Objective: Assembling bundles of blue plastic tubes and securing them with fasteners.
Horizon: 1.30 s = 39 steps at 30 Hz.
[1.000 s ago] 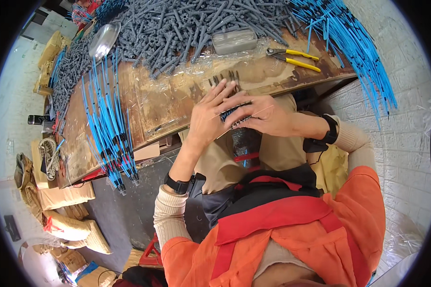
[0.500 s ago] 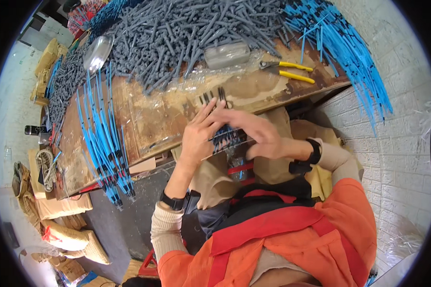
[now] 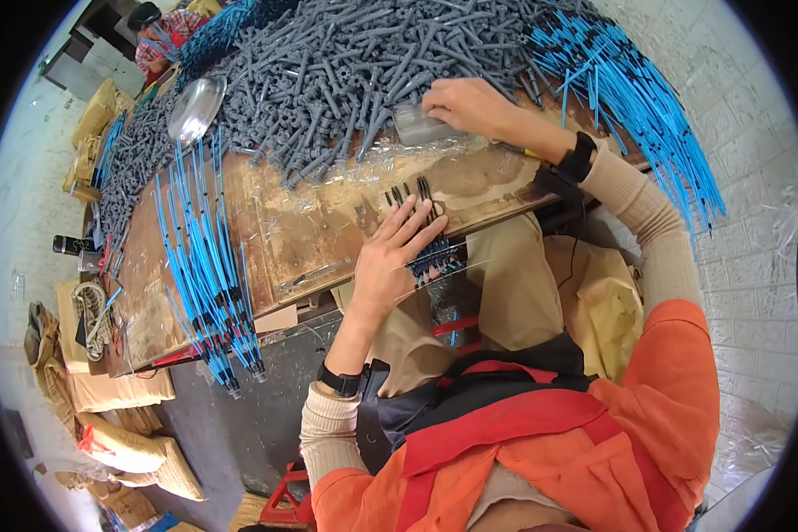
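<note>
My left hand [image 3: 395,253] lies at the table's front edge, fingers stretched out over a row of dark prongs [image 3: 408,191]. Just below that edge, beside its fingertips, hangs a cluster of small blue-and-black pieces [image 3: 436,262]. My right hand [image 3: 470,102] is at the clear plastic box [image 3: 412,126], its fingers bent together over the box's right side. What those fingers hold, if anything, is hidden. Yellow-handled pliers [image 3: 530,153] are mostly covered by my right forearm.
Grey plastic wall-plug-like parts [image 3: 328,80] are heaped across the back of the wooden table [image 3: 301,208]. Blue strips [image 3: 199,266] overhang its left front; more blue strips [image 3: 629,97] lie at right. A metal dish [image 3: 197,108] leans on the heap. Another person [image 3: 155,44] sits at the far left.
My right hand has left the row of prongs beside my left hand and moved up and away to the clear box. My left hand stays over the prongs.
</note>
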Each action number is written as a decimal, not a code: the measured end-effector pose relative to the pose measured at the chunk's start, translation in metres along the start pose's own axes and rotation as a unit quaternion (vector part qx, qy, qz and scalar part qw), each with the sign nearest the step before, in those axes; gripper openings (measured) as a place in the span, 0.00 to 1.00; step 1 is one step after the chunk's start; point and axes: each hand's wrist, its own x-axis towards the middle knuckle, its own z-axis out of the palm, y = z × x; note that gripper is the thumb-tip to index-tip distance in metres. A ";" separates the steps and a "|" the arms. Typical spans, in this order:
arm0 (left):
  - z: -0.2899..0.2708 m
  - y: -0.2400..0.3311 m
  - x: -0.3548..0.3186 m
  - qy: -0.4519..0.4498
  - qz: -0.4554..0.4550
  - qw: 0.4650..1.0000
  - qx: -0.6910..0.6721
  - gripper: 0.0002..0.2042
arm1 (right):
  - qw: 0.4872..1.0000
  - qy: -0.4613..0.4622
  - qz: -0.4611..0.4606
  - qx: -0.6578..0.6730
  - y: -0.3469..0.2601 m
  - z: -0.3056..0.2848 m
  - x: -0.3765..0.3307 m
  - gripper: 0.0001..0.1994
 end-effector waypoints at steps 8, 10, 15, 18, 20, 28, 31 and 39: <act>0.003 -0.007 0.001 0.022 -0.002 1.000 0.003 0.32 | 0.998 -0.030 0.009 0.049 -0.060 0.005 -0.055 0.08; 0.002 -0.009 0.002 0.011 -0.008 1.000 -0.001 0.29 | 0.998 -0.033 0.011 0.053 -0.065 0.016 -0.065 0.10; 0.003 -0.012 0.003 0.000 -0.008 1.000 0.010 0.29 | 0.998 -0.039 0.009 0.052 -0.072 0.024 -0.072 0.16; 0.002 -0.009 0.003 -0.004 -0.012 1.000 -0.006 0.29 | 0.998 -0.050 0.013 0.048 -0.072 0.022 -0.072 0.18; 0.002 -0.009 0.003 -0.005 -0.013 1.000 -0.004 0.29 | 0.997 -0.060 0.024 0.046 -0.072 0.022 -0.073 0.19; 0.002 -0.008 0.003 -0.006 -0.014 1.000 0.006 0.30 | 0.997 -0.048 -0.047 0.037 -0.063 0.026 -0.067 0.20; 0.002 -0.008 0.004 -0.012 -0.016 1.000 0.011 0.30 | 0.994 -0.050 -0.088 0.028 -0.054 0.024 -0.059 0.19; 0.002 -0.005 0.006 -0.011 -0.036 0.999 0.017 0.29 | 0.984 -0.058 -0.156 0.057 -0.043 0.033 -0.038 0.14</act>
